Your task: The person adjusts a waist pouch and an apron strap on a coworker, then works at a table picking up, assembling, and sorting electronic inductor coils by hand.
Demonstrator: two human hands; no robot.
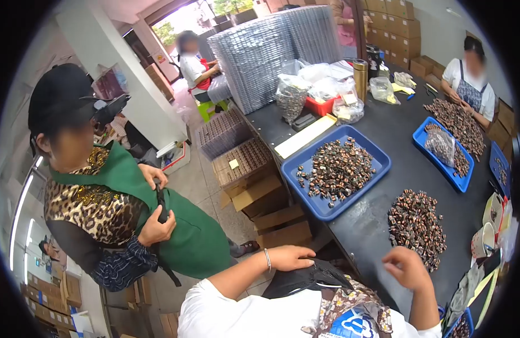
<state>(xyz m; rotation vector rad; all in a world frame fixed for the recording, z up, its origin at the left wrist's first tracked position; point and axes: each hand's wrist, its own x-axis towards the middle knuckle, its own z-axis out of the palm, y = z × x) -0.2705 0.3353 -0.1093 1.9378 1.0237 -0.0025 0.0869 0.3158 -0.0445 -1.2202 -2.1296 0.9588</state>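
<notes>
My left hand, with a bracelet at the wrist, lies on a black cloth pouch or garment at my waist, fingers stretched out and pressed together. Over the near table edge is my right hand, its fingers loosely bent and nothing visible in them. Just beyond it sits a heap of small dark and copper-coloured parts. A blue tray farther left holds more such parts. My floral apron partly covers my white shirt.
A person in a green apron stands close on my left. Cardboard boxes stand beside the table. Stacked clear plastic trays rise at the back. Another person works at the far right, near a second blue tray.
</notes>
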